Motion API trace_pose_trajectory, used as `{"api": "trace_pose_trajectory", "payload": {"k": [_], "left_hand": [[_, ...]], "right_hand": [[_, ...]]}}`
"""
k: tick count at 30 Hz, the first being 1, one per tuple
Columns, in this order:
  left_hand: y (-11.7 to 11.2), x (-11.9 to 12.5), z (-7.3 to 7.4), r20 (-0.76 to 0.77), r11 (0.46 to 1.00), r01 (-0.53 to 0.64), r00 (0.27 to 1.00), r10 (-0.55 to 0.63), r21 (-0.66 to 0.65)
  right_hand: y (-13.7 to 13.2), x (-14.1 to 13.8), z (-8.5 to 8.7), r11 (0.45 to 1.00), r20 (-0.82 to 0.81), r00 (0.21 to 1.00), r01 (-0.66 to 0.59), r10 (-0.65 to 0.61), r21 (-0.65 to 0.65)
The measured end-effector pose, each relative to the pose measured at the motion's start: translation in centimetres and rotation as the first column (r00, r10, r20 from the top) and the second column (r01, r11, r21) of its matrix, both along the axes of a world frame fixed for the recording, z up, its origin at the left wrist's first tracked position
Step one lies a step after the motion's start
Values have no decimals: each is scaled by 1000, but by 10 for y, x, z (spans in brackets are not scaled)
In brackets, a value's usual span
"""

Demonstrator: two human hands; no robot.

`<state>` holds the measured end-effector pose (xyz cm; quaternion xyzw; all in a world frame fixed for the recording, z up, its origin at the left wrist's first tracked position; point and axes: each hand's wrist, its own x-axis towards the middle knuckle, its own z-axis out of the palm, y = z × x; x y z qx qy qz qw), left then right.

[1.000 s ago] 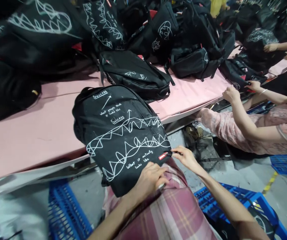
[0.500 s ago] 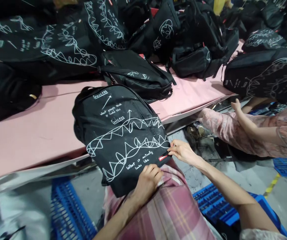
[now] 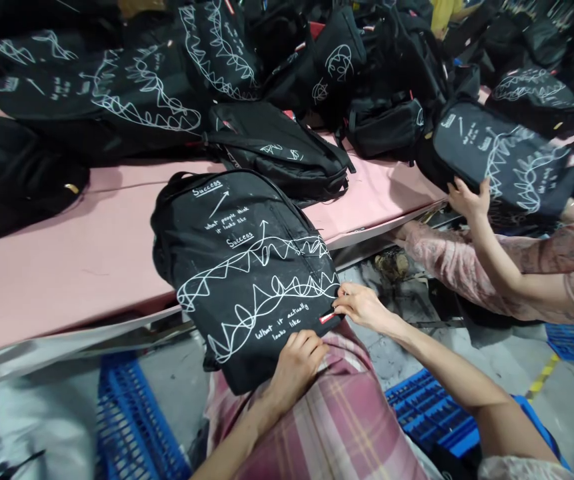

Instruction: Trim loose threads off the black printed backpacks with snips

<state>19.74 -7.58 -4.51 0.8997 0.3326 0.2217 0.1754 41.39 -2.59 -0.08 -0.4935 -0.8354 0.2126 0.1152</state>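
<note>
A black backpack (image 3: 267,267) lies tilted across my lap, its top leaning on the edge of the pink table. White zigzag drawings and lettering such as "Success" cover its front. My left hand (image 3: 299,360) has its fingers curled over the bag's lower edge and grips it. At the lower right corner, beside a small red and white label (image 3: 327,318), my right hand (image 3: 361,307) is closed in a pinch. A small dark bit shows at those fingertips; I cannot tell whether it is part of the bag.
Several black backpacks lie along the back of the pink table (image 3: 131,220). At the right, a co-worker's hand (image 3: 471,200) holds another printed backpack (image 3: 511,157). Blue plastic crates (image 3: 134,413) stand on the floor on both sides of my lap.
The co-worker's backpack has been turned, its printed front now showing, with a hand against its side. My right fingertips have shifted slightly toward the label; my left hand keeps its hold.
</note>
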Motion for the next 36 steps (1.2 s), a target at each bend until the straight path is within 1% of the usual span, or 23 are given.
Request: {"api": "trace_pose_trajectory", "payload": {"k": [3, 8, 10, 11, 12, 13, 14, 15, 16, 17, 18, 19, 20, 22, 23, 25, 27, 29, 30, 31, 33, 35, 36], "left_hand": [[0, 0, 0, 17, 1000, 3, 1000, -3, 5], [0, 2, 1, 10, 1000, -8, 1000, 8, -4], [-1, 1, 1, 2, 1000, -15, 1000, 15, -3], [-1, 0, 2, 3, 1000, -16, 1000, 16, -6], [-2, 0, 3, 7, 1000, -13, 1000, 13, -15], [-1, -1, 5, 17, 1000, -8, 1000, 8, -28], [0, -1, 7, 32, 999, -2, 999, 4, -41], [3, 0, 9, 51, 999, 2, 999, 0, -49], [6, 2, 11, 70, 999, 1, 998, 3, -51], [11, 5, 13, 84, 999, -12, 996, 15, -43], [17, 9, 15, 88, 999, -33, 995, 35, -23], [24, 14, 17, 79, 998, -56, 995, 55, 8], [31, 19, 18, 56, 996, -75, 996, 73, 49], [43, 28, 20, -16, 987, -79, 996, 83, 142], [48, 32, 20, -63, 981, -50, 996, 63, 188], [55, 38, 22, -168, 966, 49, 986, -6, 253], [57, 41, 24, -270, 952, 146, 960, -71, 268], [59, 44, 25, -343, 950, 203, 932, -114, 236], [60, 45, 25, -358, 959, 201, 926, -119, 201], [62, 47, 25, -354, 972, 175, 929, -111, 154], [65, 52, 24, -311, 997, 76, 948, -62, 32], [67, 55, 23, -269, 997, -18, 963, -3, -79], [68, 56, 22, -259, 993, -39, 966, 8, -116]], "right_hand": [[-1, 3, 0, 1000, -4, 1000, 30, -30, -1], [-3, -4, 1, 1000, -3, 1000, 0, 0, 12], [-2, -7, 0, 1000, -48, 999, 2, -2, -1], [-2, -6, -2, 999, -100, 994, 30, -32, -22], [-2, -5, -4, 995, -178, 979, 88, -96, -50], [-2, -1, -7, 981, -272, 943, 174, -191, -85], [-3, 3, -11, 951, -370, 877, 280, -308, -130], [-5, 8, -15, 903, -455, 781, 388, -428, -184], [-9, 14, -20, 842, -514, 672, 479, -533, -247], [-14, 18, -26, 782, -543, 574, 539, -614, -315], [-21, 22, -32, 731, -546, 501, 569, -672, -377], [-29, 24, -37, 693, -534, 456, 581, -712, -428], [-37, 24, -43, 666, -522, 428, 588, -738, -460], [-52, 21, -53, 635, -512, 396, 609, -763, -475], [-59, 18, -58, 622, -513, 380, 628, -769, -468], [-69, 14, -64, 599, -515, 354, 659, -781, -455], [-75, 12, -66, 596, -509, 361, 674, -781, -436], [-79, 11, -65, 621, -493, 419, 686, -763, -379], [-81, 11, -63, 641, -476, 463, 690, -747, -336], [-83, 10, -60, 663, -455, 511, 693, -729, -284], [-86, 8, -55, 704, -407, 601, 689, -688, -173], [-87, 3, -51, 730, -378, 658, 679, -651, -75], [-87, 1, -50, 738, -374, 675, 674, -636, -37]]}}
